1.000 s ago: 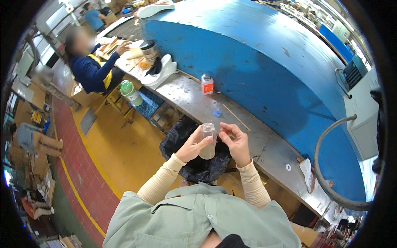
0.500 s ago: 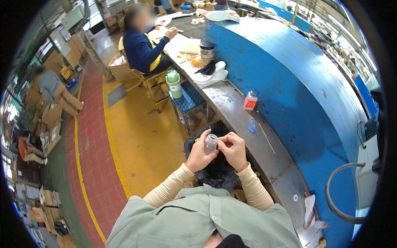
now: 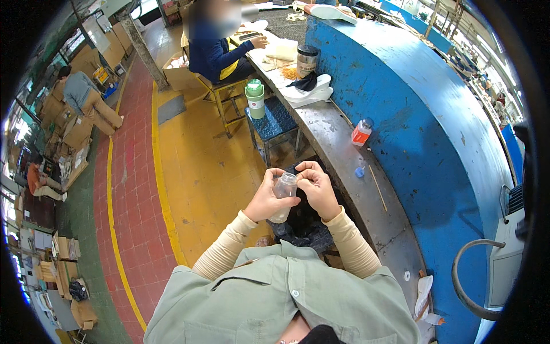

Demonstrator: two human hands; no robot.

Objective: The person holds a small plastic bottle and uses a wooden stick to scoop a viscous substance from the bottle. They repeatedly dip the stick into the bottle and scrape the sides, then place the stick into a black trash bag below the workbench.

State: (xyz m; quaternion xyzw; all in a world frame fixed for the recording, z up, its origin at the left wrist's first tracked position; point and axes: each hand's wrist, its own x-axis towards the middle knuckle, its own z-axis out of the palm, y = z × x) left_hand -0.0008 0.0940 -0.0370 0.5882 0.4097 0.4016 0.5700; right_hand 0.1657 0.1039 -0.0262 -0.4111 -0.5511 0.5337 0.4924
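While left hand [image 3: 264, 200] grips clear bottle [image 3: 283, 195], right hand [image 3: 317, 189] pinches its mouth.

A long grey metal workbench [image 3: 338, 143] runs beside a blue machine wall, bearing a small orange-bodied plastic bottle [image 3: 361, 132], a loose blue cap [image 3: 359, 171], a thin wooden stick [image 3: 377, 188] and a white shoe sole [image 3: 307, 94].

Both hands: left hand [image 3: 264, 200] grips clear bottle [image 3: 283, 195]; right hand [image 3: 318, 192] at its mouth.
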